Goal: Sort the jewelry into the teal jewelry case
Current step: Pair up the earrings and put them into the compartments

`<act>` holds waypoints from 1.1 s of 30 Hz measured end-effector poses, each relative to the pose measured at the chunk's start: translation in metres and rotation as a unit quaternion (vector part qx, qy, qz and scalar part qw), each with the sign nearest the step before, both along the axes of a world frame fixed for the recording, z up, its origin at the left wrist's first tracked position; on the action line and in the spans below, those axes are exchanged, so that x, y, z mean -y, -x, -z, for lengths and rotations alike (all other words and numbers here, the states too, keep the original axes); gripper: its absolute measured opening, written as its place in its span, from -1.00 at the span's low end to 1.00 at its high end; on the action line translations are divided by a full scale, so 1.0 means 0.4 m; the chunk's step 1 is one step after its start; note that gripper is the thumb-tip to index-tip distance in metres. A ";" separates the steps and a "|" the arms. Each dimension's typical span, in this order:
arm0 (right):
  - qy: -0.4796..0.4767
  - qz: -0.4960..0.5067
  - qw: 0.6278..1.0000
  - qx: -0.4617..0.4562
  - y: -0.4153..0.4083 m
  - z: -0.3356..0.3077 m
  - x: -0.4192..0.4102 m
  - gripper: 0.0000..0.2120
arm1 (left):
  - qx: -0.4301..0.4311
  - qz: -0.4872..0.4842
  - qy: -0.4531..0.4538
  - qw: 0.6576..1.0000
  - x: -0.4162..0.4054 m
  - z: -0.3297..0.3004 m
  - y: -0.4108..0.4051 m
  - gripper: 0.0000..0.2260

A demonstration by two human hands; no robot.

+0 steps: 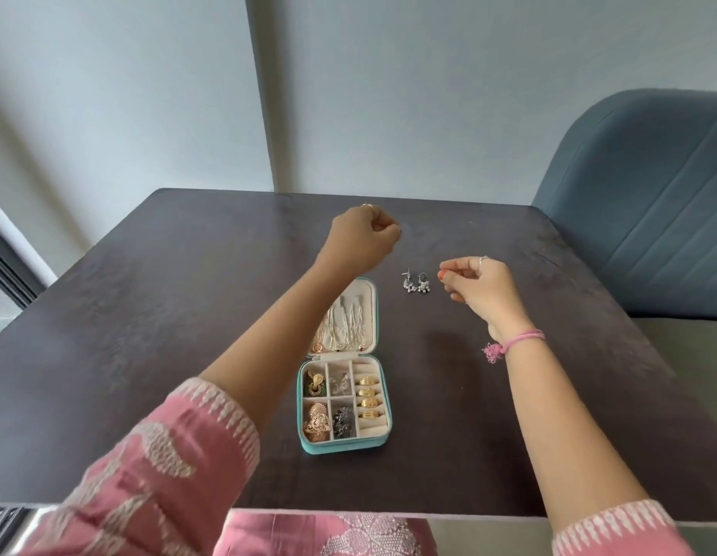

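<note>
Case [343, 445] sits open, mostly filled, lid flat so compartments stay reachable. Two earrings [416, 282] wait on the table [148, 315]. Both hands, left [362, 238] and right [479, 284], hover curled; can't tell if they're pinching anything.

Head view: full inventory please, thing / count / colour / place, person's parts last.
jewelry case: 1, teal, open flat at table centre, lid away from the person
chains: several, silver and rose-gold, in the lid
gold rings: 4, gold, right-hand ring rolls of the case
earrings in compartments: exact count unclear, gold, green, silver and dark, the four left compartments
loose earrings: 2, silver with pale beads, on the table right of the lid
table: 1, dark brown
chair: 1, blue, far right
left hand: fingers curled, raised beyond the case; contents not visible
right hand: fingers curled, right of the loose earrings; pink thread on the wrist
</note>
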State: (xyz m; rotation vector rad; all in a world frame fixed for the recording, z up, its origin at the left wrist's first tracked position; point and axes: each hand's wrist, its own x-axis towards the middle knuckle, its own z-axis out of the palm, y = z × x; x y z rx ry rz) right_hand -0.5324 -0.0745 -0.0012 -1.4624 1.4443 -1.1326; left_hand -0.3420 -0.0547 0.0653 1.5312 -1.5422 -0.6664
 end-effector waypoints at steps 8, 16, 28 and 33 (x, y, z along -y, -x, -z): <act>-0.009 -0.011 0.998 -0.068 0.004 0.092 0.136 -0.91 | 0.255 0.066 -0.153 0.952 0.145 0.024 0.080 -0.87; 0.009 -0.049 0.986 -0.159 -0.005 0.122 0.170 -0.83 | 0.341 0.059 -0.260 0.901 0.176 0.072 0.136 -0.82; 0.000 -0.067 0.985 -0.161 -0.011 0.097 0.151 -0.91 | 0.358 0.053 -0.224 0.905 0.182 0.091 0.142 -0.82; 0.006 -0.062 0.991 -0.120 -0.008 0.079 0.135 -0.89 | 0.260 0.037 -0.238 0.935 0.173 0.048 0.127 -0.82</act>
